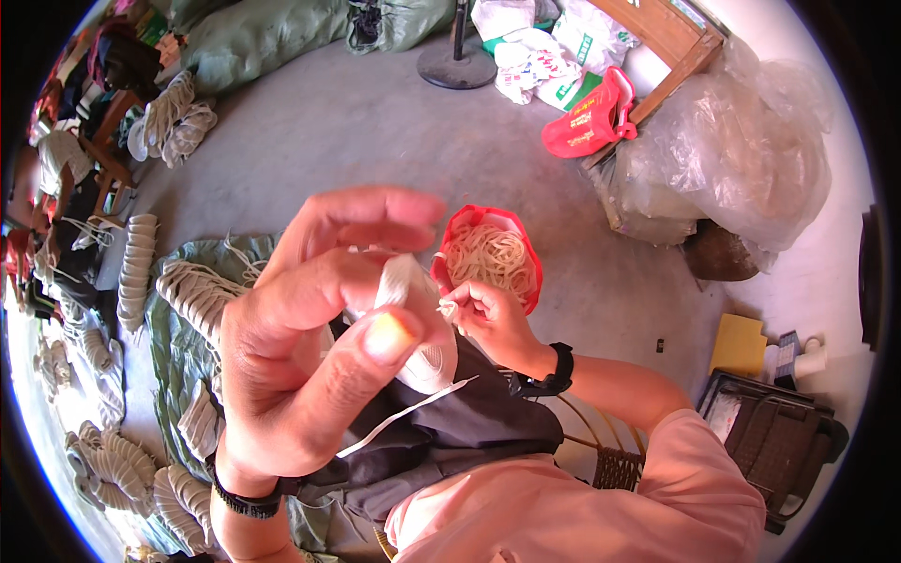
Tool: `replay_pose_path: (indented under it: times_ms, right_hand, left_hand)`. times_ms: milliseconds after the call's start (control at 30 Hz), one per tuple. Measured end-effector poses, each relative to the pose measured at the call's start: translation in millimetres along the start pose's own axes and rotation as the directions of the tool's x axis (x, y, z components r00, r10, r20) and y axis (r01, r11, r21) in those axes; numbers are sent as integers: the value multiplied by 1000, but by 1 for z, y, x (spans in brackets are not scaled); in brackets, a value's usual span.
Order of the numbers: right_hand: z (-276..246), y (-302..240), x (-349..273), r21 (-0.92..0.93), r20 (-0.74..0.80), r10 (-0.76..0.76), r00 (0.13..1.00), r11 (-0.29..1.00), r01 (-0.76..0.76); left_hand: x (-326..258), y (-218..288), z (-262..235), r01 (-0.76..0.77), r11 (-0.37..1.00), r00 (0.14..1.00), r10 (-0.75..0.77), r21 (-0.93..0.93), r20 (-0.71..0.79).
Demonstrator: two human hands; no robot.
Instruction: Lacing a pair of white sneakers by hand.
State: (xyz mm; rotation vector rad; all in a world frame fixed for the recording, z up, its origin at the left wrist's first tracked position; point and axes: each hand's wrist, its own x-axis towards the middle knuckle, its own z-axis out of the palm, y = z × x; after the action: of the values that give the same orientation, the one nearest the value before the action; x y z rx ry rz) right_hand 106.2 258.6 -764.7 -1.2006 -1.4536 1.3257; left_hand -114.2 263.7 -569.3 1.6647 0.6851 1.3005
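My left hand [300, 328] looms large in front of my lap. Its thumb and fingers close round a white, finely ribbed cloth piece [430, 368], whose full shape the fingers hide. Below it a thin white strip [408, 417] sticks out over my dark trousers. To the right, my right hand [497, 324] pinches a small cream loop of cord [449, 308] close against the white piece. Just beyond that hand stands a red basin [535, 267] heaped with cream cord loops [488, 255].
Stacked bundles of whitish pieces [199, 298] lie on a green sheet [167, 342] to my left, with more bundles [113, 464] behind. A red bag [584, 124], clear plastic sacks [723, 141] and a black stand base [456, 66] are farther off. A dark crate [774, 450] sits right.
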Motion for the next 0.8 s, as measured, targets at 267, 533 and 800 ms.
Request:
replay_pose_path:
  times_ms: [267,533,800]
  right_hand:
    - [-45,-56,-6,91,-53,-70,996,993,75]
    - [-47,-82,-27,167,-107,-114,988,977,131]
    - [-45,-92,-37,233,-96,-29,995,971,51]
  left_hand:
    - [-29,-6,4,462,886,750,-369,-35,548]
    - [-53,-58,56,225,888,948,-295,400,122]
    - [-53,-71,76,476,846,879,-463,240,-111]
